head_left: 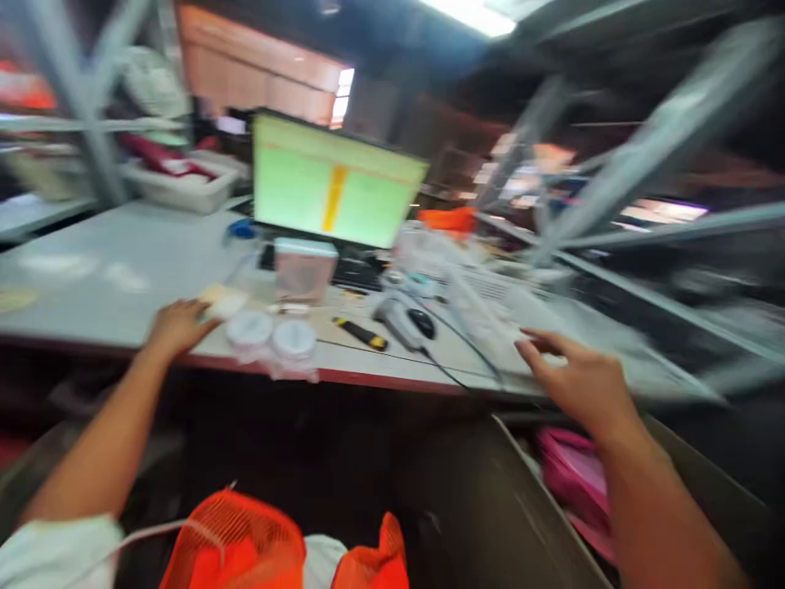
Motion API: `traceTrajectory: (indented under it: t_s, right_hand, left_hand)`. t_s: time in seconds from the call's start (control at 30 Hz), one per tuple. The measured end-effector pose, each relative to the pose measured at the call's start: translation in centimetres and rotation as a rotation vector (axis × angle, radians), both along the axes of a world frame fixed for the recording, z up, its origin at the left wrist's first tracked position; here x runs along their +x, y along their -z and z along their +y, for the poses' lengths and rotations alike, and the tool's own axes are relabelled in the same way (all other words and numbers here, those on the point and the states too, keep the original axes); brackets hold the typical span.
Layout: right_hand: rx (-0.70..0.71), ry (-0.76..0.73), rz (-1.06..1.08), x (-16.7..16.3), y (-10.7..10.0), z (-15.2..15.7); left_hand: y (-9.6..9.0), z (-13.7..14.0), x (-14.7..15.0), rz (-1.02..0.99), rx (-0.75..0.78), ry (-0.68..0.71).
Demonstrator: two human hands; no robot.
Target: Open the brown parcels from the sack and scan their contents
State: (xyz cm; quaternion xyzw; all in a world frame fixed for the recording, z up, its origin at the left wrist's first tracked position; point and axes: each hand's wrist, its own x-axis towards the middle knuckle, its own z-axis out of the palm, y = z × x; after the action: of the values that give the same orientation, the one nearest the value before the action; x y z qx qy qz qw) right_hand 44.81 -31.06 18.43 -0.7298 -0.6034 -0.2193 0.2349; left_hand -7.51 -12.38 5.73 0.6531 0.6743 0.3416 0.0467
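Below right hand (582, 383), bag (573, 478) in bin (484, 499)

I have the monitor (337, 192) at the back of the table (153, 237), with a box (303, 276) in front of it. Near the front edge I see two tubs (294, 339) side by side, right of the left hand (179, 329), then a cutter (361, 334) and a corded device (397, 323). A basket (177, 193) sits back left; a bag (573, 466) lies in a bin (491, 507), lower right.
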Motion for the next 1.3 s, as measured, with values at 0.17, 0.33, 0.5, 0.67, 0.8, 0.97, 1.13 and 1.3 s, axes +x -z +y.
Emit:
traceTrajectory:
  t_s: [0.17,0.33,0.5,0.67,0.8,0.97,1.13,1.3]
  right_hand:
    - [-0.029,-0.562,0.120,-10.3,7.3,9.8]
    - [0.021,-0.789,0.209,-17.1,9.0,13.7]
    - [-0.006,-0.842,0.322,-19.3,9.4,15.8]
    - [-0.018,-0.847,0.375,-19.0,9.6,17.5]
    - [-0.047,-0.856,0.417,-18.5,9.6,18.6]
    - [-0.013,-0.878,0.588,-19.7,8.2,20.3]
    - [-0.025,-1.085,0.886,-22.9,5.0,22.7]
    - [-0.237,-1.144,1.095,-23.9,3.4,24.5]
  left_hand:
    - [4.7,-2.4,-7.5,0.261,-0.210,-0.009]
    - [4.5,-0.6,-6.4,0.432,-0.213,0.069]
    - [3.7,0.5,-7.8,0.515,-0.188,0.282]
    - [3.8,0.4,-9.3,0.590,-0.231,0.431]
    - [3.8,0.1,-10.3,0.641,-0.212,0.421]
    - [0.2,1.9,-9.8,0.149,0.171,0.051]
    - [-4.7,4.9,-1.9,-0.598,0.246,0.351]
    - [-6.7,6.0,6.0,-0.775,0.160,0.655]
